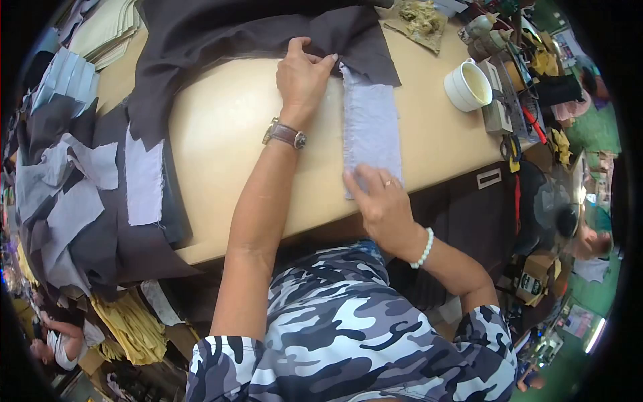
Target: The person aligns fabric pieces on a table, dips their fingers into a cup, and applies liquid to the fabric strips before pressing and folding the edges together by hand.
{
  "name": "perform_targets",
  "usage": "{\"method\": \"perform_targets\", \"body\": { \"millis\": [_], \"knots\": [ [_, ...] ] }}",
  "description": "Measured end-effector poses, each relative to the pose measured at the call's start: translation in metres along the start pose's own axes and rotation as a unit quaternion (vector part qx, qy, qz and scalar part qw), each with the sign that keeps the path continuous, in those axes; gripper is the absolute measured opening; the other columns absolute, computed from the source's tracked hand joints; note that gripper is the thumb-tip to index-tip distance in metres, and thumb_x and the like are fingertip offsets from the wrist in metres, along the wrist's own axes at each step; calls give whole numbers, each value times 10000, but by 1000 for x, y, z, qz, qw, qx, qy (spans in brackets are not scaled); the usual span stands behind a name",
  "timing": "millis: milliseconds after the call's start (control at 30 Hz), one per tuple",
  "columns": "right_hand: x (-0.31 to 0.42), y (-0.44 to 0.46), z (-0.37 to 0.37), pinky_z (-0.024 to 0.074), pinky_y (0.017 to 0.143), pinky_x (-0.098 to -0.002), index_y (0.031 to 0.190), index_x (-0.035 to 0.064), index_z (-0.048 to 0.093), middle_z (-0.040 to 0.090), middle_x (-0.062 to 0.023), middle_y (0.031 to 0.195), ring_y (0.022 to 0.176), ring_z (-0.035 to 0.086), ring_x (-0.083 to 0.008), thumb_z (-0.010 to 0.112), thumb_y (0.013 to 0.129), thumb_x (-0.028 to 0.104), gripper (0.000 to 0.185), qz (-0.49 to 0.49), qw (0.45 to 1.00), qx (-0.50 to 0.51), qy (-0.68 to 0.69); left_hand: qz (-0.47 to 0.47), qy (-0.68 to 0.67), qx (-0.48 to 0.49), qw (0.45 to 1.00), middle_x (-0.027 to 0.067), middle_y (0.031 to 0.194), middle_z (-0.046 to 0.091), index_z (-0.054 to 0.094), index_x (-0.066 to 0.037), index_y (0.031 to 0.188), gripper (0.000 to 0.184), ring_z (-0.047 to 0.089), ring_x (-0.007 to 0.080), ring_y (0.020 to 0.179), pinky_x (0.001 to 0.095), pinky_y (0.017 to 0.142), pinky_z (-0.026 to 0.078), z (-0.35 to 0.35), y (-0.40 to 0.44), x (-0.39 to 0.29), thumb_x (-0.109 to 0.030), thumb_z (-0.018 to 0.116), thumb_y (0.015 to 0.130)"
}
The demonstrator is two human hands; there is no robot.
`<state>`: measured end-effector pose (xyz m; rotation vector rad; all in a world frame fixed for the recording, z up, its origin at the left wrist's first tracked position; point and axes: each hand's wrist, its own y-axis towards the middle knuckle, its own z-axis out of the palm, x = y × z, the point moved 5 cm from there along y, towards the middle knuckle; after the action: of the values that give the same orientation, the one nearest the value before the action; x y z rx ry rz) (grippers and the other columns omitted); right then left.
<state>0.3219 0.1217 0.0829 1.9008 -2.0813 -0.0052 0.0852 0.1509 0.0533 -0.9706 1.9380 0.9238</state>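
My left hand point(305, 77), wearing a wristwatch, pinches the lower edge of a large piece of dark cloth point(228, 30), close to where a pale grey cloth strip point(370, 124) comes out from under it. The strip lies lengthwise toward me, with a frayed left edge. At its near end is my right hand point(385, 208), with a ring and a bead bracelet; its bent fingers are on the strip, and their tips are partly hidden. Another pale strip point(144, 181) hangs from the dark cloth on the left.
Dark and pale cloth pieces point(77, 194) are heaped at the left table edge. A white mug point(467, 87) stands on the right, beside a small box point(494, 100) and a rack of tools. Scissors point(512, 151) hang at the right edge. A yellowish crumpled rag point(418, 23) lies at the back.
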Motion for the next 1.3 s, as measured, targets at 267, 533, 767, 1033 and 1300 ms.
{"method": "perform_targets", "body": {
  "millis": [267,533,767,1033,1300],
  "knots": [
    [-1,-10,-12,464,813,-413,967,-19,628,542,-191,1094,931,566,-339,513,684,-50,307,88,976,-39,196,-15,1,10,1000,109,769,704,562,34,1132,548,672,188,702,298,690,508,-2,-2,-4,-272,764,724],
    [-61,20,-47,433,896,-418,1073,-17,587,547,-218,1092,1014,539,-388,440,723,-60,382,107,972,-157,134,-14,-25,39,999,129,812,700,543,51,1170,561,644,166,683,287,651,501,-28,1,-10,-255,748,747],
    [-168,97,-9,469,837,-422,1387,-57,245,561,-278,1110,961,589,-393,641,829,367,805,331,919,-152,154,10,234,-95,967,148,1009,681,645,-54,1066,374,653,257,961,351,828,494,-185,22,3,-291,704,783],
    [-152,143,15,465,805,-455,1450,65,151,623,-265,977,918,606,-421,696,736,149,901,299,940,-99,135,-96,415,-54,903,220,1097,617,565,-19,1151,517,590,353,1028,423,870,462,-272,-3,88,-326,711,761],
    [-220,159,-20,479,741,-485,1469,88,130,623,-258,934,835,622,-387,554,749,24,838,303,946,-111,-25,-68,181,13,981,195,1121,627,539,-6,1202,496,622,308,999,362,856,486,-220,-34,59,-132,716,755]
  ]
}}
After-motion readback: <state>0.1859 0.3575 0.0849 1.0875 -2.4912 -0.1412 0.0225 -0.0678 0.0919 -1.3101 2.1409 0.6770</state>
